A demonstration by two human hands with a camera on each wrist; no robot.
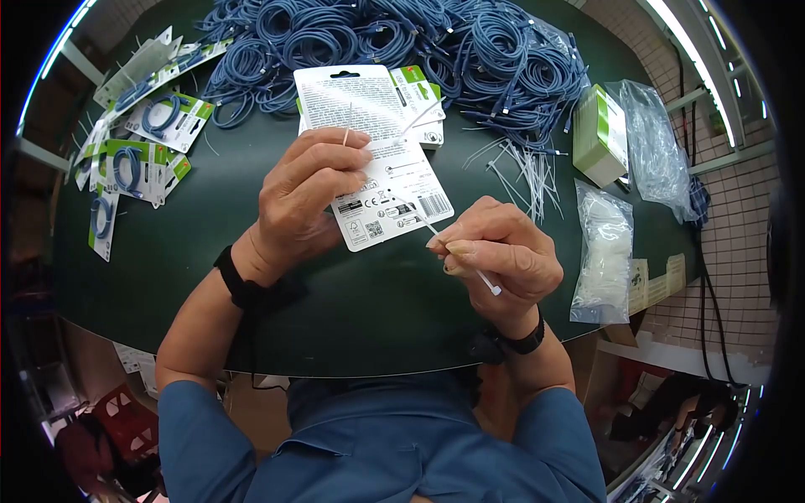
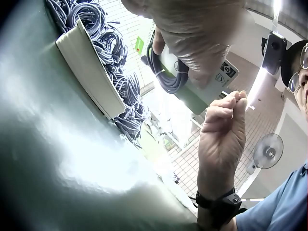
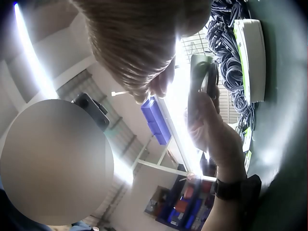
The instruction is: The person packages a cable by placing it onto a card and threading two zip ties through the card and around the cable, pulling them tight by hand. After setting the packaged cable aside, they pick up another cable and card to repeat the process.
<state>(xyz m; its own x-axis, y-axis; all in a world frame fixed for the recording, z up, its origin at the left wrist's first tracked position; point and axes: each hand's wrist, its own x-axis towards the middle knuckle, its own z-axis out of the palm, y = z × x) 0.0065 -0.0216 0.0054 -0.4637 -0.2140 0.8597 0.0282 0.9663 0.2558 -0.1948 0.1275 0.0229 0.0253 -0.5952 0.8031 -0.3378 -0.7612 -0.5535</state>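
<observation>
My left hand (image 1: 310, 184) grips a white printed card (image 1: 360, 109) by its left side, its back with text and barcode facing up. Against the card's other face lies a coiled blue cable (image 2: 168, 79), seen in the left wrist view. A thin white tie end (image 1: 419, 120) sticks out from the card's back near the upper right. At the card's lower right, my right hand (image 1: 516, 260) pinches a white cable tie (image 1: 489, 284) between thumb and fingers. The strip of that tie runs up to the card's back; its small square head hangs below the fingers.
Coiled blue cables (image 1: 310, 38) heap along the far side of the table. Carded cables (image 1: 158, 116) pile up at left. Behind the held card lies a stack of cards (image 1: 431, 137). At right are loose ties (image 1: 537, 180), a card stack (image 1: 597, 138) and a bag of ties (image 1: 602, 260).
</observation>
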